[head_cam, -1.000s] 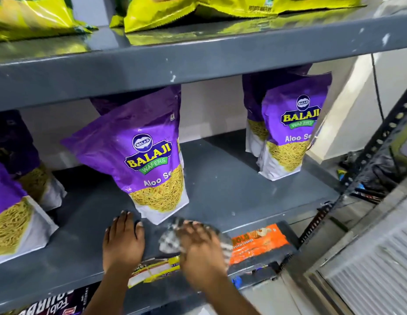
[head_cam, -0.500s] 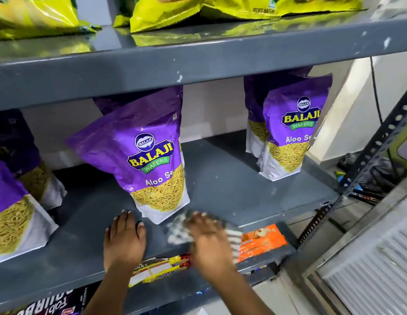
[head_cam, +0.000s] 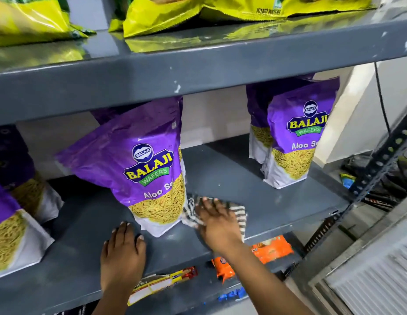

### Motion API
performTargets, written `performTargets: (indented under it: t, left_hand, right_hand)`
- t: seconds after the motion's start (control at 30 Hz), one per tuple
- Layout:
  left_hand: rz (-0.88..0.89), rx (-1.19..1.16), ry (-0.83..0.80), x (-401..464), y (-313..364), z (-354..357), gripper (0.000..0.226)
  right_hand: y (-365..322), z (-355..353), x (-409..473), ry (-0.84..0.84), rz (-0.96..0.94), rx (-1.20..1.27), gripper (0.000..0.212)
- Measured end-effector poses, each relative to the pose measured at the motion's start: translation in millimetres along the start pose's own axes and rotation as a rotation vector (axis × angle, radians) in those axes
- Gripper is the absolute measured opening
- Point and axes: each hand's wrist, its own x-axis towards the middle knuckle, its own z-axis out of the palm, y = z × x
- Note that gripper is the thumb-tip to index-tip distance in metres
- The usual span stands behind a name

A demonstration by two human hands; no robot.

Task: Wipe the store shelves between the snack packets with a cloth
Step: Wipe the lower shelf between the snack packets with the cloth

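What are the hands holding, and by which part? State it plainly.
The right hand presses a striped black-and-white cloth flat on the grey metal shelf, palm over its middle. The left hand rests bare on the shelf.

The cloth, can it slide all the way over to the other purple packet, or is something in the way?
Nothing visible blocks it. The right hand presses the striped cloth flat beside the middle Aloo Sev packet, and the grey shelf looks bare up to the right Aloo Sev packet.
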Motion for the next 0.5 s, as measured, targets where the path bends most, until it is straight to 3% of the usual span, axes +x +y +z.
performTargets:
  t: [0.03, 0.07, 0.17, 0.27, 0.37, 0.5]
  left_hand:
    - [-0.009, 0.000, 0.005, 1, 1, -1, 0.058]
    - [-0.019, 0.000, 0.007, 0, 2, 0, 0.057]
    - [-0.026, 0.001, -0.004, 1, 1, 2, 0.063]
    - [-0.026, 0.003, -0.002, 3, 0, 3, 0.062]
    - [-0.029, -0.017, 0.026, 3, 2, 3, 0.058]
    - [-0.023, -0.030, 0.039, 4, 1, 4, 0.061]
  right_hand:
    - [10, -2, 9, -0.079, 0.075, -0.043, 0.050]
    - [22, -8, 17, -0.053, 0.179, -0.068, 0.048]
    - [38, -33, 52, 0.130, 0.445, -0.018, 0.052]
    - [18, -34, 97, -0.019, 0.270, 0.148, 0.060]
    - [15, -18, 127, -0.292, 0.113, 0.050, 0.053]
    - [46, -18, 140, -0.196, 0.308, -0.146, 0.055]
